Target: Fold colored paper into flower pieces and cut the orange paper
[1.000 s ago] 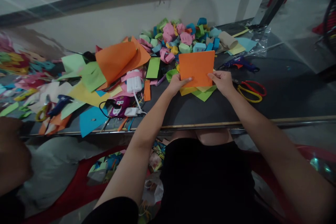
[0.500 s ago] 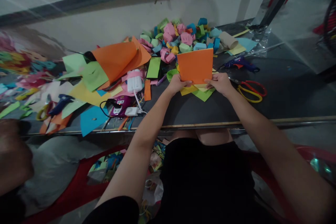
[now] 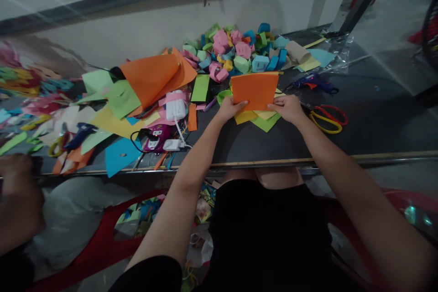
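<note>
Between my two hands is a sheet of orange paper (image 3: 255, 92), held by its lower corners. My left hand (image 3: 232, 107) pinches the left side, thumb in front. My right hand (image 3: 286, 106) pinches the right side in the same way. The fingers behind the sheet are hidden. Yellow and green paper pieces (image 3: 267, 123) lie on the table below it. Just right of my right hand are scissors (image 3: 328, 118) with red and yellow handles. A blue glue gun (image 3: 315, 83) lies farther back.
Small folded paper shapes (image 3: 239, 50) in several colours are heaped behind the orange sheet. To the left are a rolled orange sheet (image 3: 150, 77), a white charger (image 3: 176, 106) and a purple power strip (image 3: 158, 139). Another person's arm (image 3: 20, 200) is at far left.
The orange sheet's top edge has dropped and tipped, and a thin strip now shows along it. Both hands keep their grip in nearly the same place.
</note>
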Available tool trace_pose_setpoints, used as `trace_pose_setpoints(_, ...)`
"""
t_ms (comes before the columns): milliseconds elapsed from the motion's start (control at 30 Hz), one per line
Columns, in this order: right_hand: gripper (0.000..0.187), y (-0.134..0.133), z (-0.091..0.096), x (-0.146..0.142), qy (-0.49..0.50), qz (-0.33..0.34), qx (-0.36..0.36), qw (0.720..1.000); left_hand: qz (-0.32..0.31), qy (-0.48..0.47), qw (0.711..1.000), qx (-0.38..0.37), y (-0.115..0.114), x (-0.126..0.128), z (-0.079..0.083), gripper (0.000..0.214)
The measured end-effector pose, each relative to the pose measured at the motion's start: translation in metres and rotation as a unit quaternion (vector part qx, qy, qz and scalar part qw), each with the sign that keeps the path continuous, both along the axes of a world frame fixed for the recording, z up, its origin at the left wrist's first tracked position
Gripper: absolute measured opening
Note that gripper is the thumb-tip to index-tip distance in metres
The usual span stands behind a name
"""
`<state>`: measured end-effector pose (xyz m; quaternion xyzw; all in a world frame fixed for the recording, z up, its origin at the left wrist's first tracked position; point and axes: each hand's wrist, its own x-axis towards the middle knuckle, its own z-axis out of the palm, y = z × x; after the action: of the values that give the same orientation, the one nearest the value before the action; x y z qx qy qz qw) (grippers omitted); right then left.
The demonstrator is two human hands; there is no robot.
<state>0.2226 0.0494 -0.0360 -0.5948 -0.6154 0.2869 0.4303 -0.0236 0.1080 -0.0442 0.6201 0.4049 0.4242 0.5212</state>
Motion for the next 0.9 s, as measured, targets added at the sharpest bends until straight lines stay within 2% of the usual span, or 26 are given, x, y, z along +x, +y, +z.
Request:
trace_pose_setpoints(300,0.007,-0.003,0.004,0.001,-0.026,0.017,-0.018,0.999,-0.025,0.028,0.999,-0.001,0.006,-0.006,-0.002,0.033)
trace_pose_setpoints(367,0.014,-0.006,0.006,0.000,-0.006,0.030,-0.007,1.000,-0.032,0.035,0.999,0.001,0.006,-0.007,-0.002,0.034)
trace_pose_setpoints(500,0.035,-0.008,0.008,-0.004,0.101,0.028,0.035,0.994,-0.078,0.052,0.996,-0.001,0.002,-0.008,0.003,0.041)
trace_pose_setpoints(633,0.045,-0.005,0.007,-0.004,0.151,0.014,0.052,0.987,-0.108,0.012,0.994,-0.020,-0.004,-0.007,0.006,0.048)
trace_pose_setpoints(767,0.052,-0.009,0.008,-0.005,0.200,0.018,0.065,0.978,-0.075,-0.060,0.995,-0.016,-0.010,-0.004,0.013,0.051)
trace_pose_setpoints(900,0.053,-0.021,0.021,-0.009,0.202,0.009,0.112,0.973,-0.014,-0.117,0.993,0.021,-0.018,0.000,0.027,0.049)
